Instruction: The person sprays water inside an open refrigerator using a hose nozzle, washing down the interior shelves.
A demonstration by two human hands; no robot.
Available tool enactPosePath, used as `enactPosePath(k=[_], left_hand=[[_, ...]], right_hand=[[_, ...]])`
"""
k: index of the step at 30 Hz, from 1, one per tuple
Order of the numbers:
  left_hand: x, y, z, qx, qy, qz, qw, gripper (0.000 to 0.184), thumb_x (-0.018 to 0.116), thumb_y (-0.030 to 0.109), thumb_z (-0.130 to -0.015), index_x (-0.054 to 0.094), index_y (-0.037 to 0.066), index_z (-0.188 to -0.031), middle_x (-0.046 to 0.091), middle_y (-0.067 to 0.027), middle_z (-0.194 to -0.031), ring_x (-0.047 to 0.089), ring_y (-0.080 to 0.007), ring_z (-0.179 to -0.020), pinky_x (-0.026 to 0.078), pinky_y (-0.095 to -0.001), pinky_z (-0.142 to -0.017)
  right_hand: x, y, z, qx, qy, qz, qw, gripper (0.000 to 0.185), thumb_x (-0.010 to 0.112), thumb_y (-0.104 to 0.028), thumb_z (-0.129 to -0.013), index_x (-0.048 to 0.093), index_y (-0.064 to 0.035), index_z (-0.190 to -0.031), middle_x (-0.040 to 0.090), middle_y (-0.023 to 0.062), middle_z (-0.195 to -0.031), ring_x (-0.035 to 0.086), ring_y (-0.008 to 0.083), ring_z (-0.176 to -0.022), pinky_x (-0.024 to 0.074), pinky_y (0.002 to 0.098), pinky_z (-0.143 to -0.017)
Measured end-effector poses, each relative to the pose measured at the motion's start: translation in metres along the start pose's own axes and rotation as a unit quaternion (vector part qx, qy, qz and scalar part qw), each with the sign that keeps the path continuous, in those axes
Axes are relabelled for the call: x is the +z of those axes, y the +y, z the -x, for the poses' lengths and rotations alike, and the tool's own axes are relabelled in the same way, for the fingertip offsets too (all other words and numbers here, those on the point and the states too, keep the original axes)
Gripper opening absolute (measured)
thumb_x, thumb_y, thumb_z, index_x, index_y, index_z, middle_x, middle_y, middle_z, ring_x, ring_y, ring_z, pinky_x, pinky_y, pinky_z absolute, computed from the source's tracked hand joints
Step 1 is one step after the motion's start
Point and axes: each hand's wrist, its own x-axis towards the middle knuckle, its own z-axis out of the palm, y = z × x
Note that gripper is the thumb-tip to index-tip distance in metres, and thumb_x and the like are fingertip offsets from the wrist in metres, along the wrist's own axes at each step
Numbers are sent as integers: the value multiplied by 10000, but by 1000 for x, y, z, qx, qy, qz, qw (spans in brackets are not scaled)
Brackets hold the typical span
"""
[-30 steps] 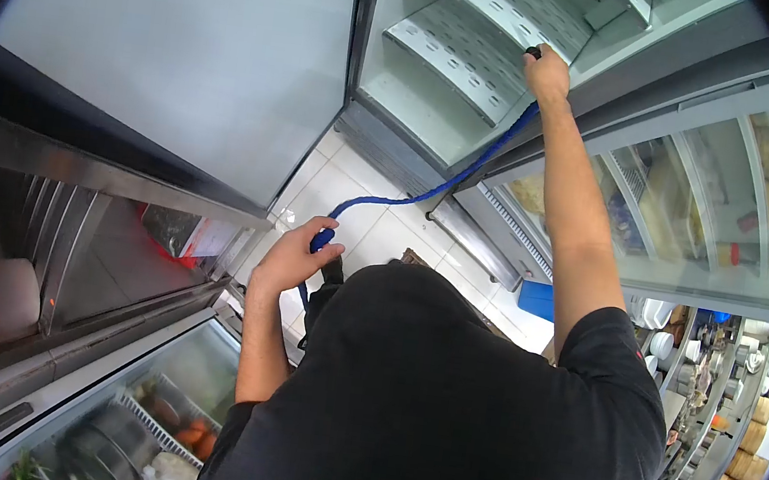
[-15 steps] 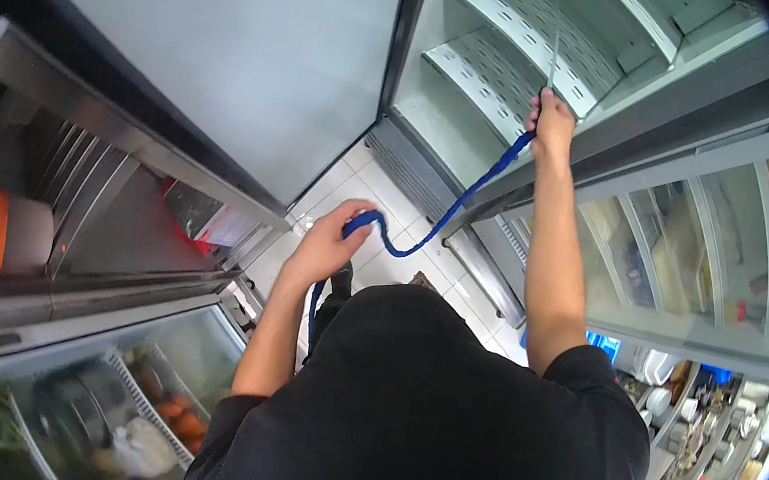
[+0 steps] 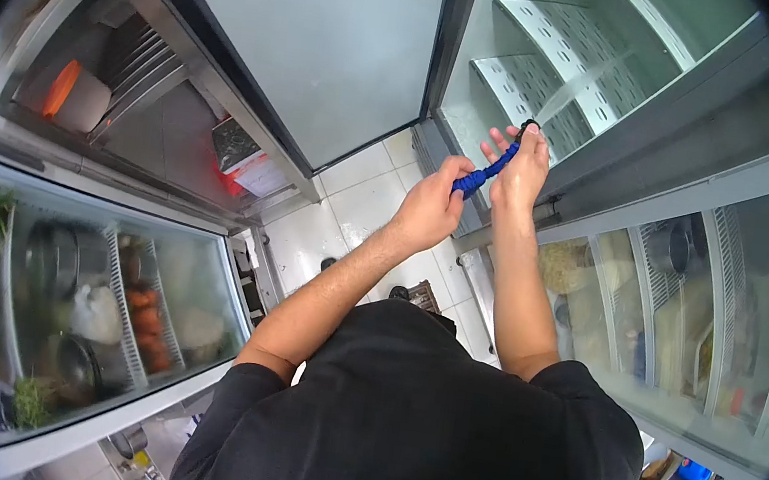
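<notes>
A blue ribbed hose runs between my two hands in front of an open steel refrigerator. My right hand holds its black nozzle end, with the thumb close to the tip and some fingers spread away from it. From the tip a spray of water fans out over the perforated metal shelves inside. Just behind, my left hand is closed around the hose. The length of hose past my left hand is hidden.
The refrigerator's open door stands ahead to the left. A glass-fronted chiller is close on my right. At left are a glass-topped chiller with vegetables and a steel counter with an orange-lidded container. White tiles cover the floor.
My left hand has moved forward and right, up close behind my right hand on the hose. The thin water jet has become a wider fan. The view has shifted somewhat.
</notes>
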Motion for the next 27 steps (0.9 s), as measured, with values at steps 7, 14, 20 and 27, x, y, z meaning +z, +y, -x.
enactPosePath(k=[7,14,20,27], left_hand=[[15,17,-9,27,52,49,997,393,515,-6,-941,453,55,-1324,704,-208,-1153,704,-365,-1089,533,-438,-959],[3,44,12,49,35,31,998,479,628,100,-921,475,41,-1372,666,-228,-1243,659,-428,-1130,528,-471,-981],[-37,-42,146,61,27,-23,997,546,722,325,-895,582,24,-1329,664,-210,-1215,635,-385,-1114,508,-452,-978],[-172,-24,445,-213,41,149,965,440,667,332,-1027,617,56,-1366,692,-96,-1290,661,-200,-1138,526,-349,-977]], right_hand=[[-12,26,9,-42,-6,95,995,297,523,-312,-1091,559,-17,-1080,635,89,-884,619,175,-697,496,330,-545],[-19,18,-20,-110,-4,258,960,418,502,-385,-1064,613,-9,-1208,691,111,-992,619,225,-806,501,414,-749],[21,-31,18,-30,26,147,988,519,558,-433,-1044,630,27,-1273,671,146,-1196,638,303,-1053,515,544,-906],[32,-14,-71,-68,-35,94,993,300,483,-199,-1058,505,35,-872,581,115,-790,549,225,-655,491,392,-559]])
